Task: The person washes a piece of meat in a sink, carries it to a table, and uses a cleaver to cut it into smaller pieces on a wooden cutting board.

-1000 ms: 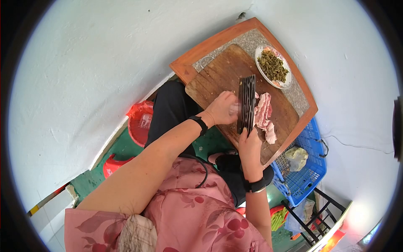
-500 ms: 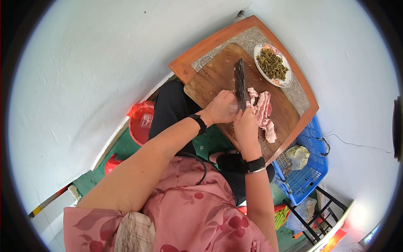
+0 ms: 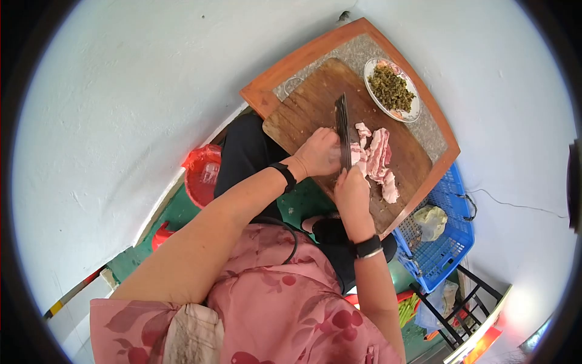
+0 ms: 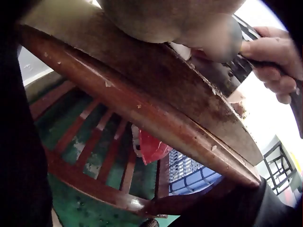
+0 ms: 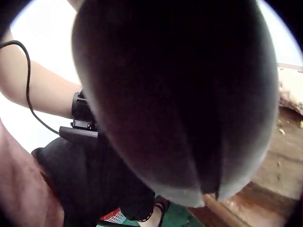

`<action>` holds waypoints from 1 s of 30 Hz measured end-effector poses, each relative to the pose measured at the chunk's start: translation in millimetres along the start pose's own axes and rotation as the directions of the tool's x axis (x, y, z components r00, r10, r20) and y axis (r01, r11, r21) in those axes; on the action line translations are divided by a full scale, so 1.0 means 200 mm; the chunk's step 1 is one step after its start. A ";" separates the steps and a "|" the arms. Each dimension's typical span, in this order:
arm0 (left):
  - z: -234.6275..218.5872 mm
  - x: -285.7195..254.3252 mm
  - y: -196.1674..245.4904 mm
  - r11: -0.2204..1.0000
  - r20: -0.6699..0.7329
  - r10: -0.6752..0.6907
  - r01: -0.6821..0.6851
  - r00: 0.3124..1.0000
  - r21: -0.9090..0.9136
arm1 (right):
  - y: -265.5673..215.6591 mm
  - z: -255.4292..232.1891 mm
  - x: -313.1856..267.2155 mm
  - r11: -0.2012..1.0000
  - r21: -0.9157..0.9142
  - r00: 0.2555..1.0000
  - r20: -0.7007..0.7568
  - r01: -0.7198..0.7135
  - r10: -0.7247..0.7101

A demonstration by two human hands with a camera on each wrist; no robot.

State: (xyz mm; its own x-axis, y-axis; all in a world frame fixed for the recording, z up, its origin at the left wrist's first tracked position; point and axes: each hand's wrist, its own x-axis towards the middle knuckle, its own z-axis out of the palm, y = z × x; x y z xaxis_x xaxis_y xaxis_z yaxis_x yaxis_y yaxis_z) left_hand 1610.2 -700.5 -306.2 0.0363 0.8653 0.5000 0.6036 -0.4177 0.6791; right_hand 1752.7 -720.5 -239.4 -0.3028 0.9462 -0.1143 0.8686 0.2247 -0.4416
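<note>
My right hand (image 3: 353, 197) grips the handle of a dark cleaver (image 3: 343, 124), its blade nearly edge-on over the wooden board (image 3: 309, 100). Left of the blade, my left hand (image 3: 320, 153) holds meat with curled fingers; the meat there is mostly hidden. Pink and white meat slices (image 3: 379, 155) lie close to the blade's right side. In the left wrist view my right hand (image 4: 277, 59) is wrapped round the handle, and the blade (image 4: 225, 75) is beyond the board's edge (image 4: 156, 80). A dark blurred shape fills most of the right wrist view.
A plate (image 3: 366, 76) of chopped dark greens (image 3: 391, 89) stands at the table's (image 3: 260, 100) far right corner. A blue basket (image 3: 464, 233) with a plastic bag (image 3: 430, 222) stands right of the table. A red bin (image 3: 197, 182) is on the left, and a black-legged rack (image 3: 479, 297) lower right.
The cleaver has moved left from beside the slices and turned from showing its face to nearly edge-on. More meat shows right of the blade. My left hand has barely moved.
</note>
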 end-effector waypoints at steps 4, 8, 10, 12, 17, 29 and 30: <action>-0.03 0.00 0.02 0.999 0.022 0.025 -0.026 0.999 0.024 | -0.04 0.02 0.10 1.000 -0.005 0.999 0.043 -0.016 0.016; 0.01 -0.05 -0.02 0.999 -0.022 -0.045 0.044 0.999 -0.023 | -0.02 -0.03 0.01 0.998 -0.030 0.997 0.057 -0.050 0.052; 0.00 -0.05 -0.01 0.995 -0.036 -0.067 0.064 0.997 -0.081 | 0.07 -0.05 -0.04 0.998 0.035 0.999 0.025 -0.046 0.045; 0.00 -0.05 -0.01 0.989 -0.044 -0.085 0.079 0.995 -0.126 | 0.11 -0.06 -0.07 0.995 0.074 0.998 -0.012 -0.062 0.063; 0.00 -0.05 0.00 0.983 0.031 -0.108 0.111 0.994 -0.148 | 0.10 -0.10 -0.09 0.987 0.150 0.991 -0.112 -0.053 0.070; 0.01 -0.05 -0.03 0.998 -0.026 -0.026 0.025 0.999 -0.052 | 0.02 -0.07 -0.06 0.996 0.077 0.996 -0.084 -0.036 0.042; 0.01 -0.05 -0.02 0.998 -0.019 -0.030 0.029 0.999 -0.055 | 0.03 -0.07 -0.07 0.998 0.057 0.995 -0.085 -0.039 0.044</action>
State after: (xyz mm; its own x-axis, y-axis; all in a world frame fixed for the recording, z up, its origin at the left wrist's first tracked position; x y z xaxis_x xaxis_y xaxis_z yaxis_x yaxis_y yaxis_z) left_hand 1609.5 -707.0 -314.7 0.0029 0.8722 0.4891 0.5600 -0.4066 0.7218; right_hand 1767.3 -729.8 -227.6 -0.2301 0.9715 -0.0577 0.8559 0.1737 -0.4871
